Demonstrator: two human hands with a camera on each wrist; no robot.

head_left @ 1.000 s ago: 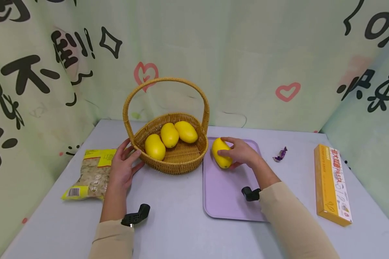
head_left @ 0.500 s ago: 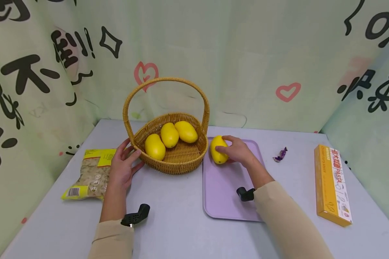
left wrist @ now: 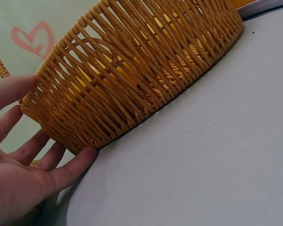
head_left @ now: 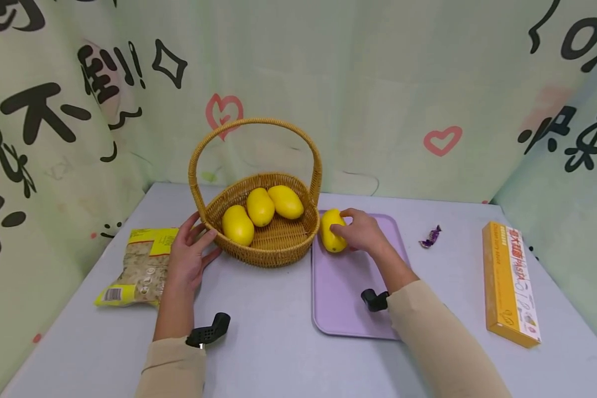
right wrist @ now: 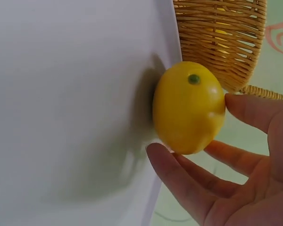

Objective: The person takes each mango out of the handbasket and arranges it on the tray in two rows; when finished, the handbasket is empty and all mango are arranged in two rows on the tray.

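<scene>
Your desk (head_left: 263, 348) carried the lot. Biggest item: the wicker basket (head_left: 273, 256), upright, three fruits (head_left: 260, 207) inside, same spot as a second ago. Purple tray (head_left: 348, 318) lay flat just right of it. Bag (head_left: 146, 265) was left of the basket, partly hidden by your left hand (head_left: 189, 257); pasta box (head_left: 512, 284) well apart at far right.

That left hand hadn't shifted: fingers spread against the basket's left side, touching the wicker but not wrapped round it.

Your right hand (head_left: 365, 232) had moved a little left over the last second, taking the yellow fruit (head_left: 328, 235) along. Meaning: the gap to the basket had narrowed, but the fruit was outside it, over the tray's basket-side edge, near the basket's right rim.

Relative to your right fingers (right wrist: 177, 176): fruit sat between them, digits bent and pinching it from opposite sides. Couldn't tell whether its underside was clear of the tray.

Smallest: purple candy (head_left: 430, 237), right of the tray, apart from both your hands.
</scene>
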